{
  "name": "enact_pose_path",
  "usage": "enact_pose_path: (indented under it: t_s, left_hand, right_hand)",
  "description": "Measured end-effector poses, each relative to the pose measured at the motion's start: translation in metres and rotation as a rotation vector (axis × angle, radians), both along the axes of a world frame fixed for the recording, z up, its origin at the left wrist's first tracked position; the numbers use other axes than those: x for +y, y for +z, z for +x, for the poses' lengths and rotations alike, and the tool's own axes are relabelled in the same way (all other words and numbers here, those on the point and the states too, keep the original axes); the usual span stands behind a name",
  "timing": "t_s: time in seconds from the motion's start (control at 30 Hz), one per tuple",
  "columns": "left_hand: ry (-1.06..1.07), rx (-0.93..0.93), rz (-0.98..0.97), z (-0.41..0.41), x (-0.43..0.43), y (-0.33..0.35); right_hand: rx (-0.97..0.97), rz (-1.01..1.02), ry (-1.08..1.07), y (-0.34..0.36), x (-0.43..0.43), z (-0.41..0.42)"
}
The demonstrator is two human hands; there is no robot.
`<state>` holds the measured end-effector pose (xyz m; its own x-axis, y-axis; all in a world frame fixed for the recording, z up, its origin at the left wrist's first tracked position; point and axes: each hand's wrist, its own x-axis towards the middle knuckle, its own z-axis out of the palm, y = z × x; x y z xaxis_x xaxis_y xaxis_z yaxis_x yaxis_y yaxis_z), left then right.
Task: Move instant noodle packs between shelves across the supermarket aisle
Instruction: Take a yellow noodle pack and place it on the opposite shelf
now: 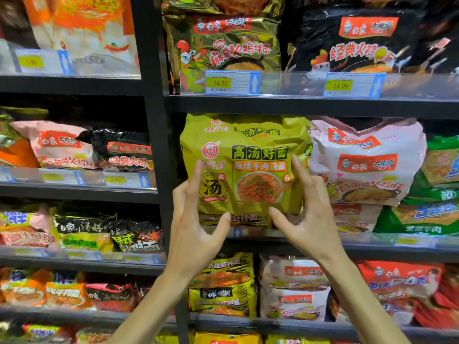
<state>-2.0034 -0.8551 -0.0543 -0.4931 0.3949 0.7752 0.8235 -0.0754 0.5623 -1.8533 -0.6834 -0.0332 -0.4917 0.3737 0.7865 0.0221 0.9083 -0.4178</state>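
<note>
Nearest the lens, the left hand (196, 219) and right hand (313, 214) rise from the bottom of the frame and flank the yellow noodle pack (250, 165). It stands upright at the centre of the frame, at the left end of the middle shelf (372, 247). Each grip is apart: fingers spread and lightly bent, thumbs reaching inward near the pack's lower edge, clamped on nothing. Whether the fingertips touch the film or hover just off it, I cannot tell.

If the pack is to be taken, both grips should probably close on its side edges together, low down where the bundle looks firm. Lifting it over the clear front rail (360, 238) before drawing it out should keep the pink pack (367, 160), pressed against its right side, from being dragged along.

The same bay holds a darker yellow pack (248, 218) lying beneath the yellow one, and green packs (434, 194) at the right edge. The shelf above carries an olive-gold pack (223, 45) and a black pack (360, 38), each behind a tag reading 14.00. The bay below holds stacked yellow and pale packs.
</note>
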Motion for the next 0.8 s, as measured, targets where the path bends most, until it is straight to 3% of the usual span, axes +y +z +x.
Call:
enact_pose_path:
  t_s: [0.37, 0.63, 0.8]
  left_hand:
    - [-0.076, -0.065, -0.076, -0.011, -0.006, 0.013]
    - [-0.06, -0.088, -0.013, 0.012, -0.017, 0.01]
    - [-0.052, -0.127, 0.004, 0.013, -0.014, 0.007]
  right_hand:
    - [-0.057, 0.022, 0.01, 0.005, -0.008, 0.002]
    - [-0.056, 0.012, 0.003, 0.008, -0.014, 0.009]
    - [-0.169, 0.046, 0.018, 0.016, -0.011, 0.016]
